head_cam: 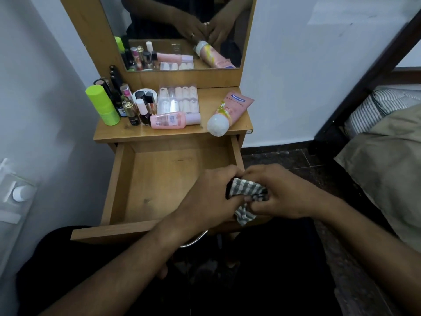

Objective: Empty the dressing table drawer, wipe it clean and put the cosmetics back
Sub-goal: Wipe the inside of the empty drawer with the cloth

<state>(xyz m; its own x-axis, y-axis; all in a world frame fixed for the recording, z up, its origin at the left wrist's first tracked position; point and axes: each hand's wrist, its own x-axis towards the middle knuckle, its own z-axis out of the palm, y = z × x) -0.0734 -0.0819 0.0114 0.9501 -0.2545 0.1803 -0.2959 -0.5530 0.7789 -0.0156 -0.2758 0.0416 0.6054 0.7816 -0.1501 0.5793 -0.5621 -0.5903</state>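
The wooden drawer of the dressing table is pulled out and holds nothing. Over its front right corner my left hand and my right hand both grip a grey-and-white checked cloth, bunched between them. The cosmetics stand on the tabletop: a green bottle, several small dark bottles, a clear case of false nails, a pink bottle lying flat and a pink tube with a white cap.
A mirror stands behind the tabletop and reflects my hands. A white wall with a switch plate is on the left. A bed with a dark frame and beige bedding is on the right, across a strip of dark floor.
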